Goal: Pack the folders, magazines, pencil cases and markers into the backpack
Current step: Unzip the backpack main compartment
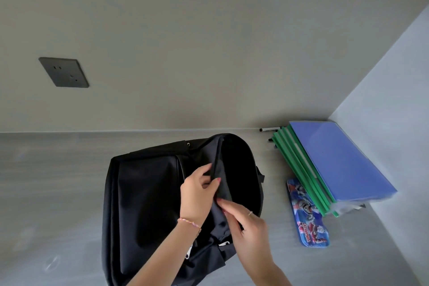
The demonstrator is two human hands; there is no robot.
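Both hands pinch the backpack [148, 193] flap: left hand [197, 193] high, right hand [246, 225] low. I'd spread the mouth wide. Folders [341, 160] and pencil case [306, 213] wait on the surface [58, 193], right.

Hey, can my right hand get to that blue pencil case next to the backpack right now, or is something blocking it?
Probably yes. The pencil case lies bare on the table just right of the backpack, nothing on top. But the right hand is pinching the backpack's opening, so it must let go first.
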